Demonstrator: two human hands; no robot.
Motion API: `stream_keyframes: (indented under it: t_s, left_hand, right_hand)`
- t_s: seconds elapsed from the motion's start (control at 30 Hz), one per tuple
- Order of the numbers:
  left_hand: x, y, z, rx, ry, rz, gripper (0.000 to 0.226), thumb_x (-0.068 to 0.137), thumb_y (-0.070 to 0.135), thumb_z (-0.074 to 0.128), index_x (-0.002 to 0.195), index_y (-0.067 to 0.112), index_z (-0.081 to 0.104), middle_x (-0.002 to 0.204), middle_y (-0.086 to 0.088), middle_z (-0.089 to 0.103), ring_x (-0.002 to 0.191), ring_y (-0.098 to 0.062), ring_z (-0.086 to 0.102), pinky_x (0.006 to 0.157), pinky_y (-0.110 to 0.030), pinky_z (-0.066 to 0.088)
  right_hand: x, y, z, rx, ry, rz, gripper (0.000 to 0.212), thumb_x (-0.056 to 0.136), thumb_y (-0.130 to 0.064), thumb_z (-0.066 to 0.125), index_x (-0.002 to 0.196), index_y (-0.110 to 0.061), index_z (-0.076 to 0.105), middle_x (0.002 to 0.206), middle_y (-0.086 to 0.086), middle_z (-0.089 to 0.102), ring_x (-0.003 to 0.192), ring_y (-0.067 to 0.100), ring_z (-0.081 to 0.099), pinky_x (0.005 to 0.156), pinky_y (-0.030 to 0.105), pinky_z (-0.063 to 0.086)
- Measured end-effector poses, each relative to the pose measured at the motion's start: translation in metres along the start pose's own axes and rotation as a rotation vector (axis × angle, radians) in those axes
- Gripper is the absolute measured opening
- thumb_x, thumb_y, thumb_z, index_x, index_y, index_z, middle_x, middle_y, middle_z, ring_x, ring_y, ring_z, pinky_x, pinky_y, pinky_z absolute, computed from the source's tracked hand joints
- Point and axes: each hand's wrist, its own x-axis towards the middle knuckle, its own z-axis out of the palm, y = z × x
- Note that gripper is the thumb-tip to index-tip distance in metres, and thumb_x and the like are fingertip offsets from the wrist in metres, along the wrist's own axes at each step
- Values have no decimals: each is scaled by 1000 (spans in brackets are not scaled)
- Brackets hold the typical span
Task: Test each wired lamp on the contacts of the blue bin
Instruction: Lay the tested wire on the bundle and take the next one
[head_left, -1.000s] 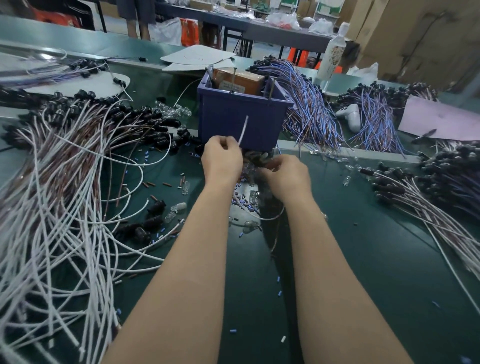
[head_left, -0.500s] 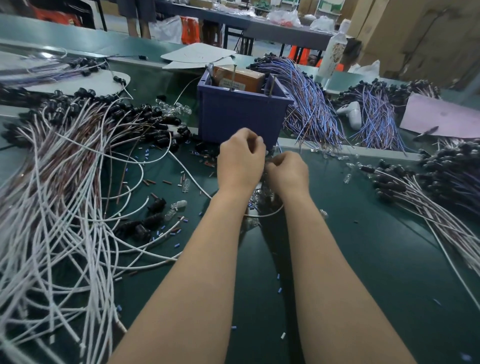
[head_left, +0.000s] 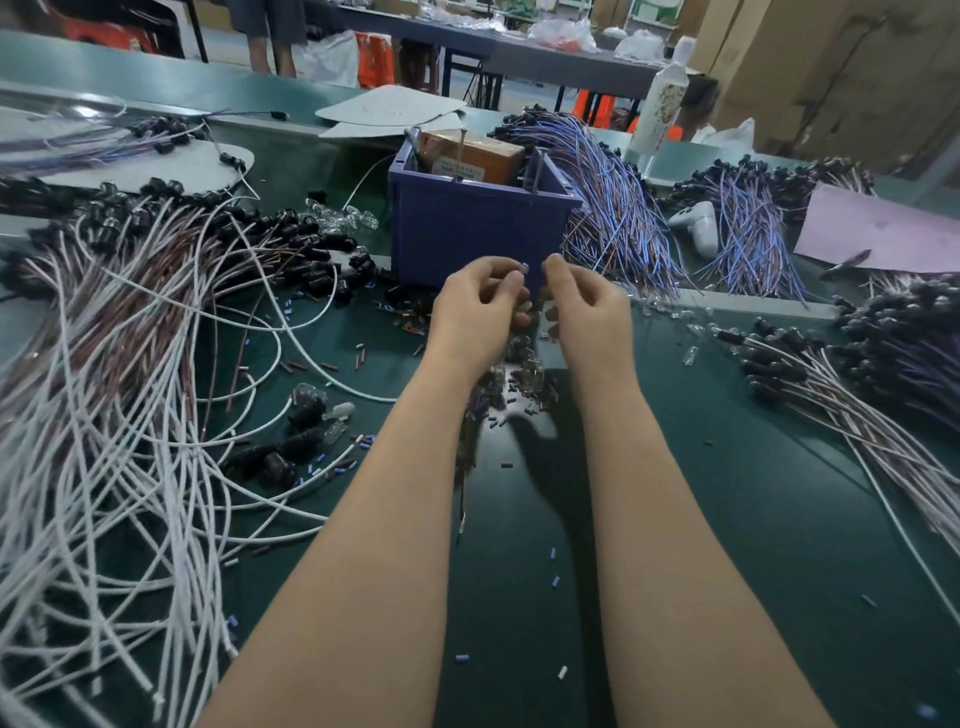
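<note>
The left hand (head_left: 475, 306) and right hand (head_left: 589, 312) hover close together at frame centre, just in front of the blue bin (head_left: 467, 234). Both sets of fingers are curled with their tips nearly meeting, but through the blur I cannot tell whether they pinch anything. Two metal contacts (head_left: 537, 169) stand upright at the bin's rim. The label on the brown box (head_left: 472, 156) inside is too small to read. On the green tabletop (head_left: 753, 545), white-leaded wired lamps (head_left: 130, 374) sprawl at left and blue-leaded lamps (head_left: 618, 218) lie right of the bin. Cardboard cartons (head_left: 831, 67) fill the upper right.
</note>
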Motion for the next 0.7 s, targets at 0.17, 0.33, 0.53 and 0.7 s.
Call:
stream_keyframes:
  t_s: [0.17, 0.33, 0.53, 0.7]
  left_hand:
    - [-3, 2, 0, 92, -97, 7, 19, 92, 11, 59, 108, 6, 68, 86, -1, 68, 73, -7, 61, 73, -23, 51]
    - [-2, 5, -9, 108, -152, -24, 23, 93, 7, 57, 114, 3, 64, 102, -11, 70, 92, -18, 68, 87, -28, 55]
    - [-4, 3, -6, 265, -199, -9, 27, 91, 19, 61, 116, 10, 66, 100, -8, 71, 96, -24, 66, 86, -33, 51]
    - [-5, 6, -9, 179, -191, 70, 16, 92, 18, 60, 100, 7, 67, 79, 0, 69, 68, -1, 61, 72, -21, 51]
  right_hand:
    - [0, 1, -1, 175, -62, 99, 15, 92, -13, 60, 99, -2, 68, 76, -1, 64, 66, 2, 57, 64, 15, 47]
    - [-2, 0, -4, 189, -135, 102, 14, 92, -16, 61, 90, -4, 67, 73, 3, 65, 61, 6, 60, 57, 16, 49]
    - [0, 2, -5, 144, -85, 99, 12, 91, -13, 62, 87, -1, 66, 67, -1, 61, 47, -6, 53, 50, 9, 42]
    - [4, 0, -5, 596, -147, 338, 21, 93, -12, 58, 73, -6, 60, 59, 0, 59, 49, 5, 51, 51, 13, 44]
